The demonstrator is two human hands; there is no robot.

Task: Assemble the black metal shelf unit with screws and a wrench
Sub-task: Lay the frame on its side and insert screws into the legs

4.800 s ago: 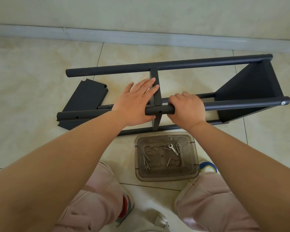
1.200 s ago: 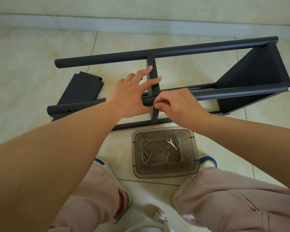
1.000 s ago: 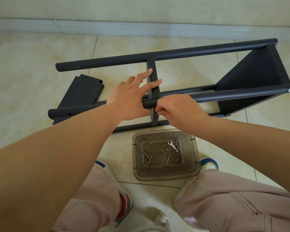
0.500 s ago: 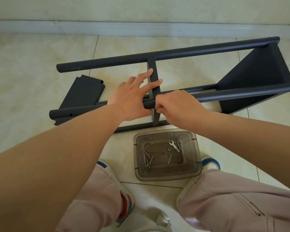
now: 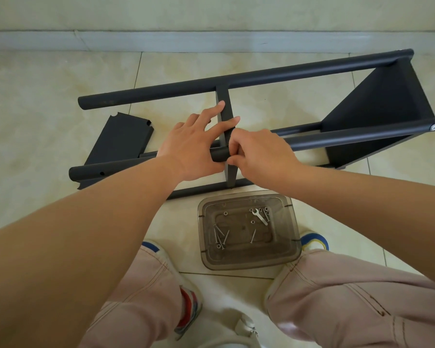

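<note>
Shelf unit (image 5: 377,114) black, tubular, on its side; left hand (image 5: 195,144) flat on crossbar, right hand (image 5: 258,153) pinching it

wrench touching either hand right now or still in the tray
Apart. The head view shows the wrench lying in the tray among the screws, with bare floor between it and both hands, left hand and right hand, which are at the tube.

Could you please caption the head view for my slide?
Both hands, left and right, at the black metal shelf frame's crossbar joint.
</note>
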